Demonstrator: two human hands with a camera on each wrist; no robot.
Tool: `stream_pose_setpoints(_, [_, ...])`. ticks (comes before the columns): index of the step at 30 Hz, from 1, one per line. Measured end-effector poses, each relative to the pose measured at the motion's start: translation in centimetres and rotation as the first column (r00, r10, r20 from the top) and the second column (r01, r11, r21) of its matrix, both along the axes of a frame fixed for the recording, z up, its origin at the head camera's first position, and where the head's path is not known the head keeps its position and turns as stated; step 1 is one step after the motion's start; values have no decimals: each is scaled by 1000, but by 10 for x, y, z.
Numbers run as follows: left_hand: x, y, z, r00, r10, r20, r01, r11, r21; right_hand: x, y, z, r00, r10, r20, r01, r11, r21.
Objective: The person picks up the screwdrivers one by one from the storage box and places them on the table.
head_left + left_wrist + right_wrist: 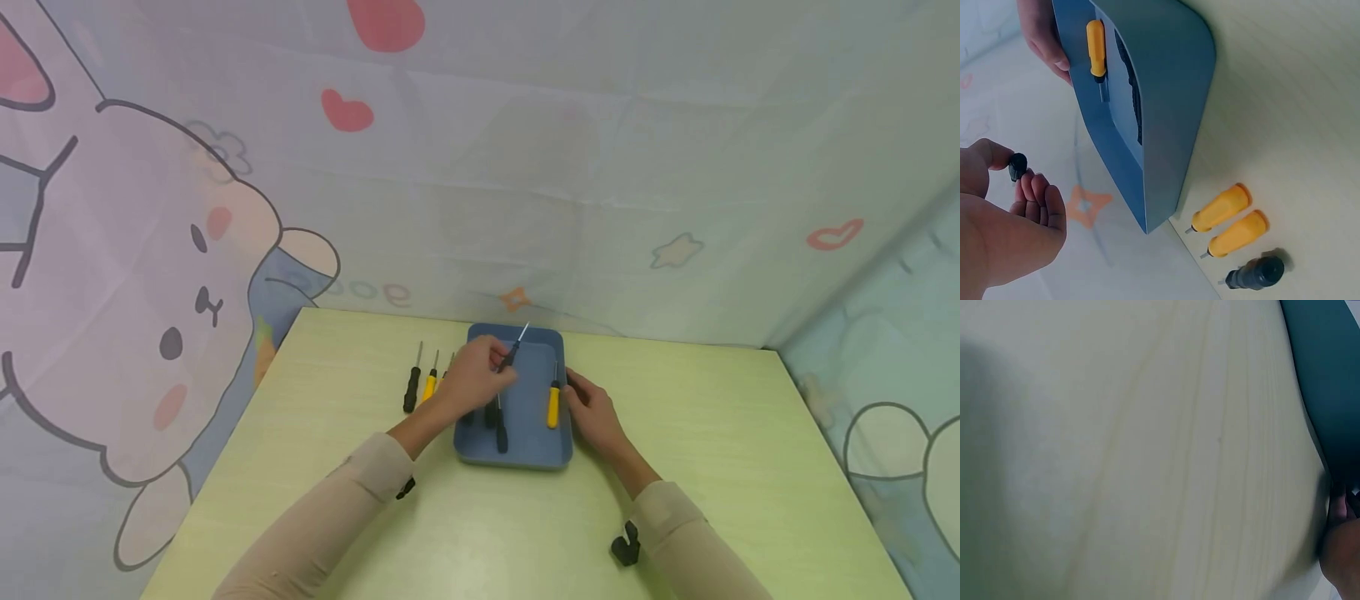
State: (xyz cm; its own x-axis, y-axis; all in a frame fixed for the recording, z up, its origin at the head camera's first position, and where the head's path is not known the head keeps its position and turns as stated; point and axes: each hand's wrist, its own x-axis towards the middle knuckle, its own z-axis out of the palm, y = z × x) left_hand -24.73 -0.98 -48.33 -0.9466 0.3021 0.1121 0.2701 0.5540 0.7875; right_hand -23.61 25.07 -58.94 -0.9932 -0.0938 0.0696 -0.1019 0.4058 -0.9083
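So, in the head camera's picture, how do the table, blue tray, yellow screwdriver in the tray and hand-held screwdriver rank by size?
1. Table
2. Blue tray
3. Yellow screwdriver and held screwdriver: not ranked, since they look similar and the left hand hides part of the held one.

Table [712, 433] with tray [517, 458], apparently three screwdrivers [1238, 233]

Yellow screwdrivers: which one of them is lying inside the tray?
The yellow screwdriver nearest the right hand; the other two lie on the table, outside the tray.
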Motion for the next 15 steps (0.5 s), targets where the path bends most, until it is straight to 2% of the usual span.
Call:
stream_pose_setpoints(10, [-3, -11, -1, 1000, 6, -16, -6, 1000, 5, 0, 1, -2, 1000, 4, 5, -4, 1000, -3])
stream_pose_setpoints(15, [-3, -17, 1, 1000, 24, 5, -24, 999, 22, 0, 1, -1, 1000, 2, 1, -2, 1000, -3])
